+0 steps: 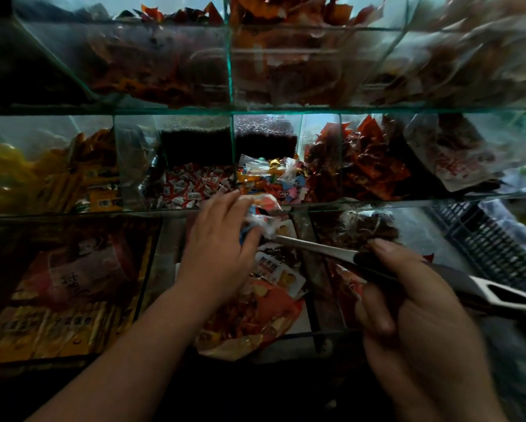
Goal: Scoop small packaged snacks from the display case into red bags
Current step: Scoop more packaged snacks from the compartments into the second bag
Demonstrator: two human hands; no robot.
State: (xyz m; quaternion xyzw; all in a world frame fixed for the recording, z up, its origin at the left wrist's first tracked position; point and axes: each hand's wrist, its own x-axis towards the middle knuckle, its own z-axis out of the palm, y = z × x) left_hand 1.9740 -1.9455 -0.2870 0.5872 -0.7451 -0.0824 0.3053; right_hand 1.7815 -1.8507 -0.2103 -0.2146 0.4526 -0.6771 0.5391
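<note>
Left hand (222,239) curls round a bunch of small packaged snacks (264,214) at the far end of the scoop (316,246). Right hand (408,300) grasps the black handle of the scoop. The long axis of the scoop runs from the right hand up and left to the left hand, and its head is hidden under the snacks. What seems to be the red bag (271,312) lies just below the scoop, toward the person. I judge the left hand is nearer to it.
</note>
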